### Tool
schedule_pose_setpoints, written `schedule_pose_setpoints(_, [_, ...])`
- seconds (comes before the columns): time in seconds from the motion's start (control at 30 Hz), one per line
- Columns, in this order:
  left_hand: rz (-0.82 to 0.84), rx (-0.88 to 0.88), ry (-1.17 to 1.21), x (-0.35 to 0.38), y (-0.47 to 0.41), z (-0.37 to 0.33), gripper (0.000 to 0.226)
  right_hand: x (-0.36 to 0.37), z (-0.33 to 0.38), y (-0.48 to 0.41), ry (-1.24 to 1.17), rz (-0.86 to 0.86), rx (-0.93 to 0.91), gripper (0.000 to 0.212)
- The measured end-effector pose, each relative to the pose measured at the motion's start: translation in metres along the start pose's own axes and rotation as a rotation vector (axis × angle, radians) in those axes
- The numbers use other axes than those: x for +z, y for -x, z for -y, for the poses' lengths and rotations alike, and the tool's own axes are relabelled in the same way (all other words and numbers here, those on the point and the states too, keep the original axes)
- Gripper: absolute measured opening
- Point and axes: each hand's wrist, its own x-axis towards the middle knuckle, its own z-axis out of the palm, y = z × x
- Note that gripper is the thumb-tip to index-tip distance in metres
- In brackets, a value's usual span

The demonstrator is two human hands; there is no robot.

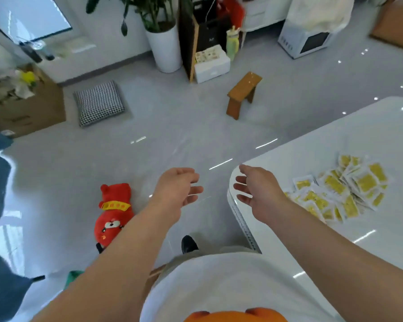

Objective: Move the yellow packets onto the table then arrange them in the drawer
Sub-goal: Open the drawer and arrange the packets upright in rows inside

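Both hands empty, packets heaped on table.
Left hand point(178, 190) and right hand point(257, 190) spread open, apart; yellow packets point(342, 189) lie right of both on the white table point(335, 140), nearer the right hand; no drawer visible.

A table point(335, 145) fills the right side, with a heap of packets point(342, 189) lying on it near its left corner. Both hands reach forward, empty: the right hand point(258, 191) over the table's corner, the left hand point(179, 189) over the floor beside it. A plush toy point(113, 212) lies on the floor farther left. Beyond, a stool point(242, 94) stands mid-floor, a cushion point(99, 102) to its left.
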Motion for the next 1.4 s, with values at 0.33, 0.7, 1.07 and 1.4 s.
schedule_pose_setpoints(0.33, [0.291, 0.044, -0.324, 0.066, -0.145, -0.166, 0.020, 0.031, 0.110, -0.100, -0.352, -0.253, 0.019, 0.011])
schedule_pose_setpoints(0.7, [0.459, 0.130, -0.666, 0.205, -0.297, -0.356, 0.016, 0.060, 0.292, -0.256, -0.595, -0.367, 0.062, 0.012])
schedule_pose_setpoints(1.07, [0.747, 0.122, -0.908, 0.350, -0.428, -0.489, 0.019, 0.031, 0.416, -0.367, -0.920, -0.704, 0.100, 0.010])
schedule_pose_setpoints(1.4, [1.090, 0.151, -1.303, 0.486, -0.483, -0.559, 0.010, 0.046, 0.482, -0.412, -1.363, -1.073, 0.156, 0.014])
